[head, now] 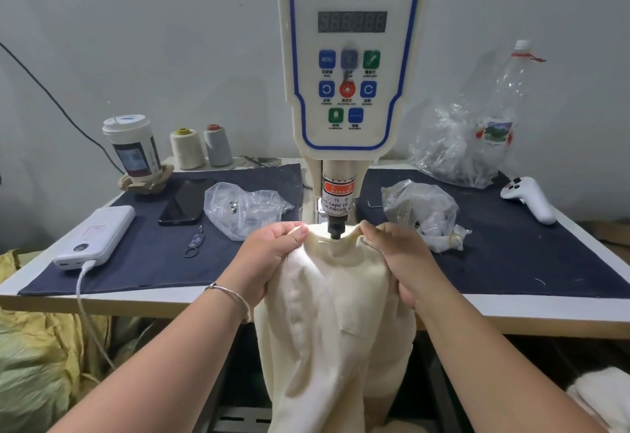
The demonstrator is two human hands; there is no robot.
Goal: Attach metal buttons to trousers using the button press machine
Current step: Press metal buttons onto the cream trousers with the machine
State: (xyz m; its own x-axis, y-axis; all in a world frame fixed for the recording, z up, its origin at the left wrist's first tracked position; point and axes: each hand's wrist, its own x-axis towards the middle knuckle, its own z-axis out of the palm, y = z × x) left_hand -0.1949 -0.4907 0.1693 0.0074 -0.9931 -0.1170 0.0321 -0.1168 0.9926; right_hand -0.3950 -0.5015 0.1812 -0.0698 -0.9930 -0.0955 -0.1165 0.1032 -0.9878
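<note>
Cream trousers point(327, 313) hang over the table's front edge, their waistband lifted under the black punch point(335, 229) of the white servo button machine point(351, 57). My left hand point(272, 255) grips the waistband left of the punch, thumb on top. On the right side, my right hand point(397, 255) holds the fabric with fingers curled over it. A clear bag with small metal buttons point(238, 209) lies left of the machine, and another clear bag point(421, 209) lies to its right.
On the dark blue mat point(153, 255) sit a white power bank point(97, 236) with cable, a black phone point(185, 200), a key ring point(193, 245), a cup point(133, 149) and two thread cones point(201, 147). A white controller point(528, 197) and a plastic bottle point(504, 108) stand right.
</note>
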